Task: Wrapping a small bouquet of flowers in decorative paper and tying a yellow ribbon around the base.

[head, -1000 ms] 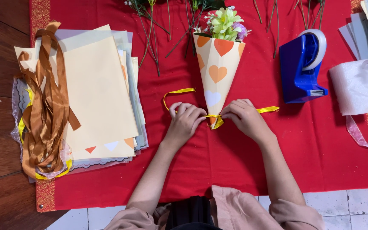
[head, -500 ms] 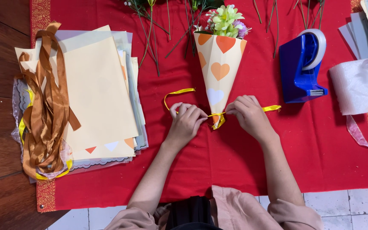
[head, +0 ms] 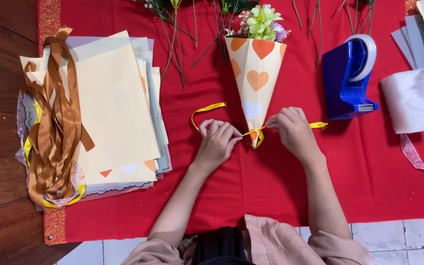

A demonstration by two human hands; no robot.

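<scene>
Landmark: the paper cone (head: 256, 78), cream with orange and white hearts, lying near the middle of the red cloth (head: 280, 186), mouth away from the person, tip toward them
Far left of the cone: brown satin ribbons (head: 57, 122) draped in loose loops over the edge of a stack of paper sheets (head: 114, 108); the sheets are flat, matte and cream on top
Up and left of the cone: thin green flower stems (head: 172, 34), lying loose on the cloth
Left hand (head: 218, 141): just left of the cone's tip, fingers curled in and pinching the yellow ribbon (head: 207, 109), whose free end curls up beside the cone
Cone tip: the ribbon is wrapped round it, drawn taut between both hands
Cone mouth: pale green and purple flowers (head: 263, 22) poke out
Right hand (head: 295, 130): just right of the tip, closed in a pinch on the other ribbon end, which sticks out past the knuckles
Handling: the cone looks light and easily creased (thin paper, hollow), so the narrow tip is likely the firmest place to grip; the ribbon seems slick and soft and probably slips unless pinched tight
Right of the cone: a blue tape dispenser (head: 349, 81), hard plastic, blocky
Far right of the cone: a white translucent roll (head: 410, 100), crinkly looking
</scene>
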